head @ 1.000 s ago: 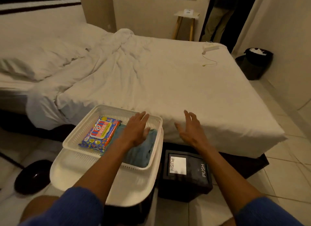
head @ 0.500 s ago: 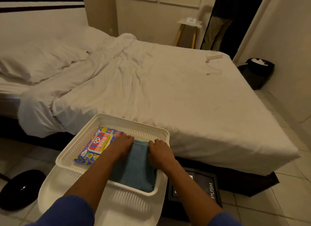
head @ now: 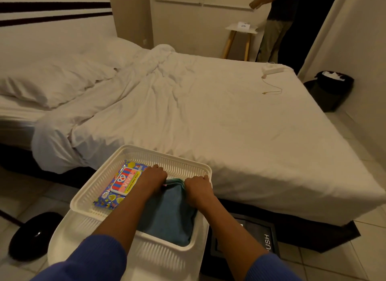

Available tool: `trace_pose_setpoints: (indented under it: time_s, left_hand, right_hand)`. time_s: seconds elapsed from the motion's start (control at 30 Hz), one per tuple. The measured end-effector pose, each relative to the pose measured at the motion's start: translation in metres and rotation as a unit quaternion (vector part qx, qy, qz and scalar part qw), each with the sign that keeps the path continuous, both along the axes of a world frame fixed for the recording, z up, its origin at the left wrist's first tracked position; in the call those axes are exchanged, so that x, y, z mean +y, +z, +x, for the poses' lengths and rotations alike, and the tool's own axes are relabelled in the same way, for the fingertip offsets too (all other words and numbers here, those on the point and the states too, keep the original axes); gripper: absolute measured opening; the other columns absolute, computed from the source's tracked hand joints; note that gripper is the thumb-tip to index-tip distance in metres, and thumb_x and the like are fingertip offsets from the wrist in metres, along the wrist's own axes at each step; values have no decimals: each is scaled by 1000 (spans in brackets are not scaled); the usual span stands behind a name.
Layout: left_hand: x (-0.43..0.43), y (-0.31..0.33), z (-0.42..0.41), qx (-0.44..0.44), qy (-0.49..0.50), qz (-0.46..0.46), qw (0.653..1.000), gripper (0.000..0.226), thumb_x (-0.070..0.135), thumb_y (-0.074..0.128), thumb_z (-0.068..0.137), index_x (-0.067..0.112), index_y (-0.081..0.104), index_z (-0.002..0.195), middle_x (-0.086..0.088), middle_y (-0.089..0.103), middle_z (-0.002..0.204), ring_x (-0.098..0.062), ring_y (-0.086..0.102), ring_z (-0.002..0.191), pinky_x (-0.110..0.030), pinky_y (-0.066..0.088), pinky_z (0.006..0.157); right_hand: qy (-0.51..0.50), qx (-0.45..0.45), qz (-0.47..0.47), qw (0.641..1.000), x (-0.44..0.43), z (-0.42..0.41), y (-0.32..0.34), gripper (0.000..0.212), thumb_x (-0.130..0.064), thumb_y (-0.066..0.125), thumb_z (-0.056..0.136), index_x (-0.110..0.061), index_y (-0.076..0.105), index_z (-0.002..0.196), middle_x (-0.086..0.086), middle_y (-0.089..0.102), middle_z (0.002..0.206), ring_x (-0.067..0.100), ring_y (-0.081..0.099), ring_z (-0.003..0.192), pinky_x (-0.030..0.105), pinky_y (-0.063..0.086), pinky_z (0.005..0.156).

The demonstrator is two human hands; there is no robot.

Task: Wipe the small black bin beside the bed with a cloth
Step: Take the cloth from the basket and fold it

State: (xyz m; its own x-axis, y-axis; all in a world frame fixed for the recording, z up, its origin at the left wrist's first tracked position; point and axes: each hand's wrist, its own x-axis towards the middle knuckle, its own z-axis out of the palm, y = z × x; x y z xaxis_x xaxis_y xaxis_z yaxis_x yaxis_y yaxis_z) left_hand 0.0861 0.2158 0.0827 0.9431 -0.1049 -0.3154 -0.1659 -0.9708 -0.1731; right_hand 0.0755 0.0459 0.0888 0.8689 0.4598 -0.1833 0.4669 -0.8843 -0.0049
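Dim warm light is falling across a bedroom with pale floor tiles and a wide bed under a rumpled white sheet, which is filling most of the view. Both hands are reaching into a white slatted plastic basket that is sitting at six o'clock, just in front of the bed's near edge. The left hand is curling its fingers down over the far edge of a folded blue-grey cloth lying in the basket's right half; the right hand is doing the same just beside it, knuckles up, pinching that same far edge with its outer side touching the basket's right rim. Blue ribbed sleeves are covering both forearms near the bottom edge. At nine o'clock from the left hand, a colourful flat pack of wet wipes is lying in the basket, its right end tucked under the left wrist. The basket is resting on top of a taller white plastic container. At four o'clock from the right hand, the small black bin with a lid marked PUSH is standing on the tiles, partly under the bed's edge and partly hidden by the right forearm. A round black object is lying on the floor at eight o'clock. At two o'clock, well apart, a second black bin is standing by the wall, and a white charger with its cable is lying on the bed's far corner. At one o'clock a wooden-legged stool and a standing person are showing.
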Motion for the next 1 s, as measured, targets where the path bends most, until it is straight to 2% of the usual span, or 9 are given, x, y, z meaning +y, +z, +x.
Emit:
trace_pose_setpoints:
  time_s: [0.13,0.27,0.4,0.5,0.6,0.7,0.83,1.0]
  left_hand:
    - [8,14,-7,-1,-1,-13,1000,27,22,57,92,8,63,115,-13,60,125,-29,54,119,-37,42,95]
    - [13,45,-17,-26,32,-39,998,22,26,57,92,15,60,111,-11,62,122,-29,58,115,-33,44,90]
    - [4,98,-21,-34,42,-59,997,30,28,60,91,16,57,119,-11,60,127,-28,56,119,-32,42,93]
    - [-15,140,-21,-61,42,-101,992,31,27,62,91,18,58,120,-10,59,128,-28,54,118,-36,43,93]
    - [-46,175,-20,-91,19,-168,981,23,24,65,90,17,60,112,-9,61,120,-25,57,106,-38,49,89]
    - [-81,191,-16,-117,-13,-233,965,20,23,69,88,19,61,105,-7,63,115,-23,59,99,-41,53,88]
    - [-139,182,-11,-124,-53,-294,946,23,26,70,87,17,61,107,-6,64,111,-25,60,98,-46,53,86]
    - [-200,122,-9,-82,-76,-316,942,18,26,65,91,17,56,104,-10,65,107,-27,56,92,-35,43,73]
  right_hand:
    - [11,-2,70,997,-6,3,7,24,-14,51,92,-7,59,114,18,62,119,36,56,113,45,34,102]
    - [-3,-20,182,983,-19,-1,30,20,-21,59,87,-10,65,103,14,67,109,34,61,104,38,44,89]
    - [-18,-17,253,967,-43,-13,63,22,-25,62,87,-13,65,105,13,67,109,35,58,103,36,42,85]
    - [-36,-36,323,945,-68,-14,89,14,-23,60,84,-16,66,94,12,70,98,35,61,93,37,44,78]
    - [-65,-52,390,917,-106,-12,113,4,-19,61,82,-16,63,84,8,69,85,30,63,80,41,50,69]
    - [-90,-83,413,903,-150,-9,131,3,-14,61,85,-15,61,82,6,66,79,27,60,74,40,48,65]
    - [-134,-96,398,903,-214,-7,133,9,-7,57,86,-14,61,84,5,65,80,24,60,74,41,50,66]
    - [-204,-66,355,910,-277,-19,89,16,0,59,83,-14,65,86,7,67,81,24,62,77,45,53,69]
